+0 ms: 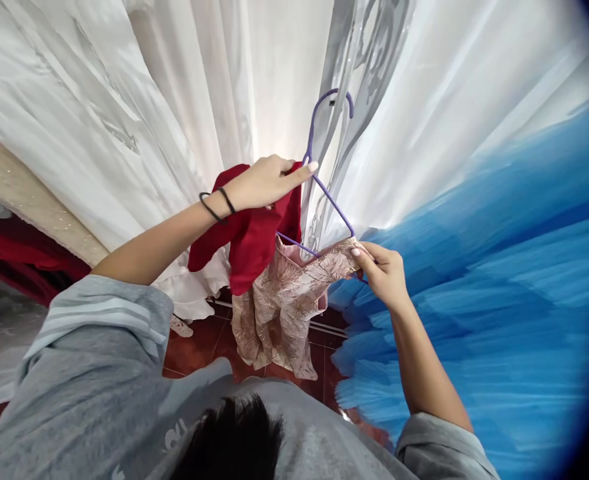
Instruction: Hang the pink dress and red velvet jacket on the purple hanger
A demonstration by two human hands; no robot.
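A purple clothes hanger is held up in front of me, its hook upright and free of my hands. My left hand is closed around the hanger's left side just below the hook. Under that hand and wrist hangs a red garment, which covers the hanger's left arm. A pink and gold patterned dress hangs from the hanger down toward the floor. At the hanger's right end, my right hand pinches the shoulder of the dress between thumb and fingers. The dress's left shoulder is hidden behind the red cloth.
White gowns hang behind and to the left. A blue tulle dress fills the right side. Behind the hanger stands a silvery ornate frame. Red floor tiles show below; dark red cloth lies at far left.
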